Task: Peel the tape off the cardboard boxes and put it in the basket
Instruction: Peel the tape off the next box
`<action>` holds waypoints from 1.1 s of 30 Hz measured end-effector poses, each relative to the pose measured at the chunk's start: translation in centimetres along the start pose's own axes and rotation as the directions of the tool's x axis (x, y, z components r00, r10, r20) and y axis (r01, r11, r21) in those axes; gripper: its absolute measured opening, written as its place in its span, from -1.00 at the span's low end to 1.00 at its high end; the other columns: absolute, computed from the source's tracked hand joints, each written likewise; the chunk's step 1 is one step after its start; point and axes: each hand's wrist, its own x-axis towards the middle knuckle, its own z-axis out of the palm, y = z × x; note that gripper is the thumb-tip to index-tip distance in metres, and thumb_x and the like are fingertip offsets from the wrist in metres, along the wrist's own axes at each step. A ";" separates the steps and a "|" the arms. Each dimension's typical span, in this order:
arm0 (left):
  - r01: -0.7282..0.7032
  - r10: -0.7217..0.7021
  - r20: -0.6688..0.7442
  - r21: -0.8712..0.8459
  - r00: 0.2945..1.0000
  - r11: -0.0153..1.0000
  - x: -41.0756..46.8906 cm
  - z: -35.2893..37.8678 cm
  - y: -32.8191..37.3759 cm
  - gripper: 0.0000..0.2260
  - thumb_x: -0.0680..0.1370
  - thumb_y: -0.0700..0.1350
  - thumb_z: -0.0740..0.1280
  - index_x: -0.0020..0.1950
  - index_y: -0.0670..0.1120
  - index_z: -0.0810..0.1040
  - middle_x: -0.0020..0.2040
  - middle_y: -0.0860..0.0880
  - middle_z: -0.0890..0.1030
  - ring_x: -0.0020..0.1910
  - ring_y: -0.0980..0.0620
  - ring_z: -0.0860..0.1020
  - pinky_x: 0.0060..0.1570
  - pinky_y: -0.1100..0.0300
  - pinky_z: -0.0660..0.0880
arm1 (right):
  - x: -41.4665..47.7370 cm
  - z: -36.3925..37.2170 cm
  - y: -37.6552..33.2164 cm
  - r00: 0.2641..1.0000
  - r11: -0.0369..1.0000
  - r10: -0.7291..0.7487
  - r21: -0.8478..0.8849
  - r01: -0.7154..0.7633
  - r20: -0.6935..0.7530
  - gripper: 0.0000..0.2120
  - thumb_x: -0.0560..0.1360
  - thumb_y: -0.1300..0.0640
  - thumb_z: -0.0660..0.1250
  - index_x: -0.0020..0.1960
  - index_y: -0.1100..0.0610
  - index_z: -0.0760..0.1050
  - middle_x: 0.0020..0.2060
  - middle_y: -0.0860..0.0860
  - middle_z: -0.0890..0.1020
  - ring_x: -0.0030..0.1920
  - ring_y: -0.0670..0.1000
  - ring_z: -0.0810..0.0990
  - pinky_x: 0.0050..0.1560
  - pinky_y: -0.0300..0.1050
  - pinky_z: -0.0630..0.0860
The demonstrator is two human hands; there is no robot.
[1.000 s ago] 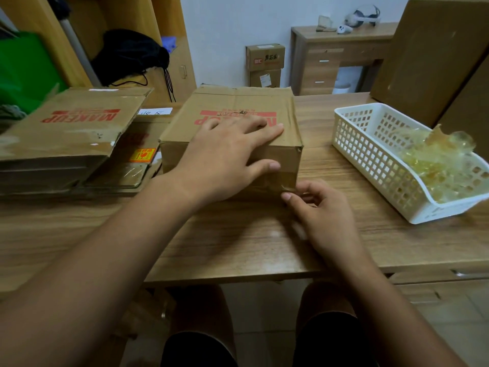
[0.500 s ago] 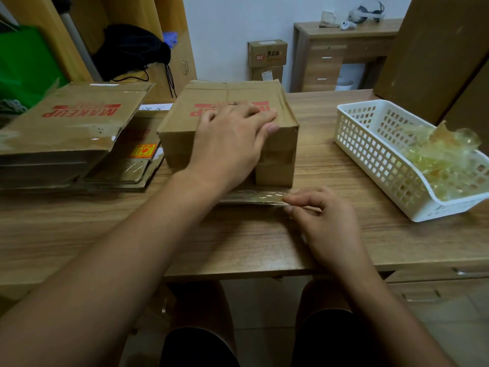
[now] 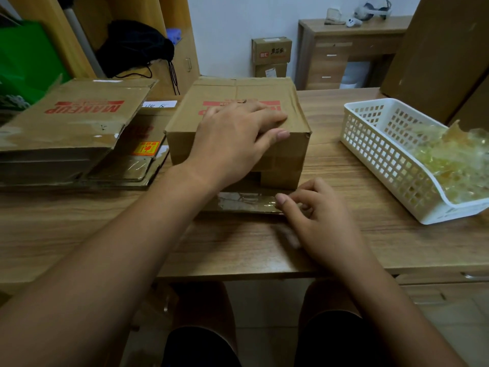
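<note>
The left hand [image 3: 232, 139] lay flat on the cardboard box [image 3: 264, 88], evidently bracing it. The right hand [image 3: 322, 223] pinched the tape strip [image 3: 246, 202] at its end, seemingly to pull it free.

Box [image 3: 288, 157] mid-table [image 3: 79, 229], basket [image 3: 375, 149] to its right.
My left hand [image 3: 232, 139] rests on the box, my right hand [image 3: 320, 218] pinches the tape strip [image 3: 243, 202] before it; flattened boxes [image 3: 74, 123] lie left.

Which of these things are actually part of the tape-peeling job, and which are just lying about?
In the job: cardboard box under the left hand; tape strip pinched by the right hand; white basket of peeled tape; flattened boxes.
Lying about: black bag; green bag; far boxes; headset.
</note>
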 end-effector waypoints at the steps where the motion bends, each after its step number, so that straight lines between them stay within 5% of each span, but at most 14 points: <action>1: 0.000 0.000 -0.001 -0.008 1.000 1.000 -0.1 -0.1 -0.1 -0.61 0.64 0.26 0.15 0.43 0.24 0.48 0.42 0.14 0.52 0.41 0.06 0.44 0.31 -0.05 0.30 | 0.2 0.1 -0.1 1.000 0.999 0.031 0.009 -0.031 0.003 -0.74 0.59 -0.17 0.29 0.09 -0.08 0.67 -0.08 -0.22 0.51 -0.06 -0.19 0.49 -0.13 -0.27 0.35; 6: -0.008 0.008 -0.012 -0.016 1.000 1.000 -0.3 -0.3 0.0 -0.64 0.65 0.25 0.17 0.42 0.25 0.49 0.41 0.17 0.53 0.39 0.10 0.45 0.31 -0.03 0.33 | 1.8 0.4 -0.4 0.973 0.955 0.225 0.187 -0.230 0.050 -0.68 0.61 -0.15 0.32 0.28 -0.05 0.61 -0.07 -0.17 0.67 -0.15 -0.24 0.63 -0.28 -0.38 0.46; 9: -0.005 0.005 -0.041 -0.003 0.999 1.000 -0.5 -0.3 0.4 -0.65 0.65 0.25 0.18 0.39 0.25 0.52 0.38 0.17 0.55 0.37 0.09 0.48 0.27 -0.01 0.37 | 2.4 0.9 -0.9 0.959 0.885 0.271 0.371 -0.280 0.079 -0.78 0.61 -0.13 0.34 0.11 -0.05 0.67 -0.31 -0.16 0.68 -0.34 -0.33 0.60 -0.55 -0.46 0.35; 14: 0.006 0.000 -0.135 0.042 0.991 0.999 -0.5 -0.2 1.3 -0.66 0.63 0.28 0.20 0.31 0.25 0.60 0.27 0.19 0.62 0.24 0.07 0.57 -0.05 0.16 0.30 | 3.1 0.8 -1.6 0.960 0.788 0.280 0.570 -0.235 0.009 -0.80 0.58 -0.03 0.42 -0.15 0.01 0.73 -0.39 -0.19 0.67 -0.41 -0.30 0.55 -0.47 -0.46 0.33; 17: 0.028 -0.022 -0.159 0.037 0.987 0.999 -0.6 -0.3 1.2 -0.65 0.59 0.32 0.22 0.26 0.24 0.63 0.21 0.18 0.65 0.16 0.06 0.61 -0.12 0.17 0.31 | 2.7 0.6 -1.3 0.968 0.874 0.243 0.419 -0.247 0.065 -0.89 0.57 -0.04 0.43 -0.07 -0.07 0.72 -0.26 -0.15 0.69 -0.31 -0.21 0.63 -0.46 -0.39 0.43; 20: 0.049 -0.044 -0.161 0.028 0.986 0.998 -0.6 -0.3 1.1 -0.63 0.58 0.34 0.22 0.26 0.24 0.63 0.20 0.18 0.65 0.15 0.05 0.60 -0.11 0.14 0.34 | 2.1 0.1 -0.7 0.985 0.977 0.155 0.133 -0.165 0.081 -0.87 0.56 -0.12 0.41 -0.03 -0.12 0.70 -0.08 -0.19 0.58 -0.11 -0.18 0.56 -0.22 -0.30 0.40; 27: 0.057 -0.054 -0.155 0.018 0.986 0.998 -0.5 -0.3 0.6 -0.63 0.59 0.33 0.22 0.26 0.22 0.62 0.20 0.18 0.66 0.15 0.08 0.60 -0.10 0.15 0.32 | 0.5 -1.0 0.0 0.974 0.989 0.012 -0.149 0.023 0.226 -0.68 0.48 -0.21 0.44 0.21 -0.21 0.63 0.08 -0.28 0.45 0.14 -0.20 0.44 0.15 -0.17 0.46; 33: -0.018 0.024 0.050 -0.110 0.998 0.994 -0.7 -1.8 -1.4 -0.67 0.60 0.21 0.29 0.35 0.21 0.54 0.35 0.18 0.55 0.31 0.07 0.50 0.21 -0.06 0.50 | 0.8 -1.1 0.9 0.985 0.994 -0.053 -0.091 0.068 0.166 -0.81 0.57 -0.02 0.41 0.16 -0.12 0.69 -0.01 -0.27 0.48 -0.04 -0.25 0.47 0.04 -0.27 0.43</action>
